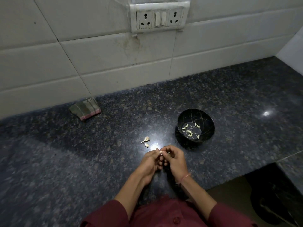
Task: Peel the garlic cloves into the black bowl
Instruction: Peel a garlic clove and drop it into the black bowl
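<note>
So I've got both forearms (131, 192) angled in, left hand (151, 161) and right hand (176, 161) side by side, fingers curled, fingertips pinching one garlic clove (161, 152) between them. Thin band (186, 176) on my right wrist.

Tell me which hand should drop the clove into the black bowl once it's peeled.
Right. The right hand pinches the clove with the left hand, and the black bowl sits on its side, nearer it.

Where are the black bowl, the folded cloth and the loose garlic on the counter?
black bowl (207, 126): head view, bare inner wall.
folded cloth (85, 109): head view, its middle.
loose garlic (146, 139): head view, the upper piece.
</note>
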